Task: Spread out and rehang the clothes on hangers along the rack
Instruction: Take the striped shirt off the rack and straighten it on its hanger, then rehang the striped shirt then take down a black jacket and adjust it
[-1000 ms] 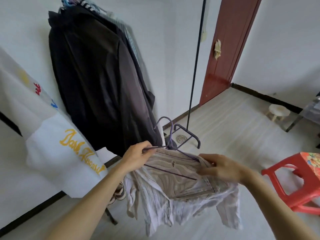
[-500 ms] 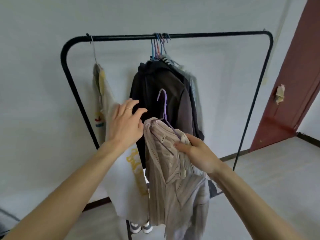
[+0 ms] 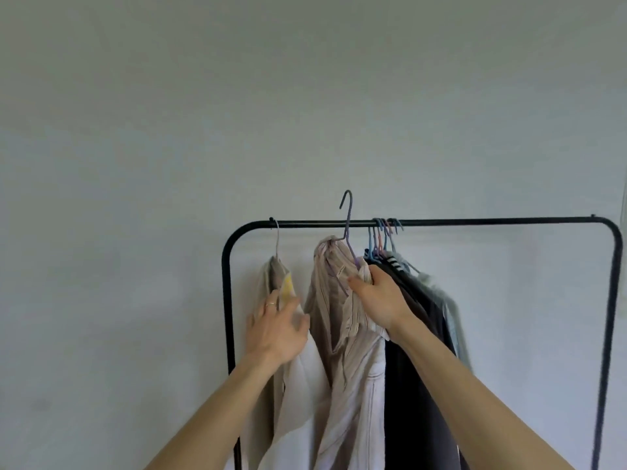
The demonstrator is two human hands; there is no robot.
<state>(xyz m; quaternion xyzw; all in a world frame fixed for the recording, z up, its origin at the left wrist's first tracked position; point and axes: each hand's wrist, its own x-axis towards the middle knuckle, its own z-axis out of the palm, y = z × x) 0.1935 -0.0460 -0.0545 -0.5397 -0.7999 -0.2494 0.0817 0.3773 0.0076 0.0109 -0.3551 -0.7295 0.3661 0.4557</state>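
A black clothes rack (image 3: 475,221) stands against the wall. My right hand (image 3: 380,296) grips the shoulder of a beige striped shirt (image 3: 334,317) on a purple hanger (image 3: 347,215); the hook is raised above the bar. My left hand (image 3: 276,329), fingers spread, touches a white T-shirt (image 3: 298,385) that hangs at the bar's left end. Several hangers (image 3: 383,239) with dark and grey clothes (image 3: 420,334) are bunched just right of my right hand.
The rack's left post (image 3: 226,300) and right post (image 3: 610,334) frame the clothes. The right half of the bar carries nothing. A plain pale wall (image 3: 135,164) fills the background.
My right hand has lifted the striped shirt and its hanger up to the bar. My left hand has left the shirt and moved onto the white T-shirt. The view has tilted upward.
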